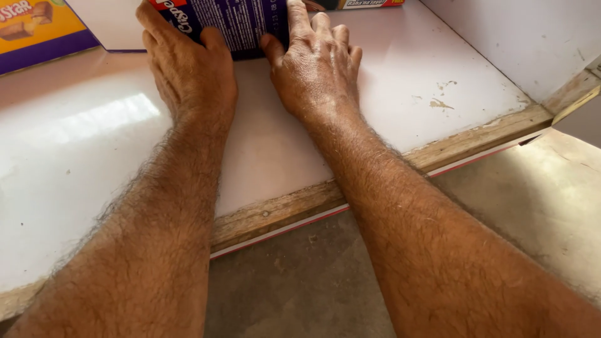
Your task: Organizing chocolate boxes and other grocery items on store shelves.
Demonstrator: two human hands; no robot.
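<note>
Purple snack carton [241, 25] sits on the white desk [94, 144], pressed between left hand [191, 72] and right hand [316, 69], each grip flat-fingered against its sides.

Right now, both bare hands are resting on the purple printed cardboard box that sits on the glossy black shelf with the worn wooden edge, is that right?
Not quite: the head view shows the glossy shelf is white, not black. Both the left hand and right hand do rest on the purple printed cardboard box, and the worn wooden edge is there.

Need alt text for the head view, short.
Two bare hands, left hand and right hand, press against a purple box on a white shelf with a worn wooden edge. An orange and purple box sits at far left.
</note>
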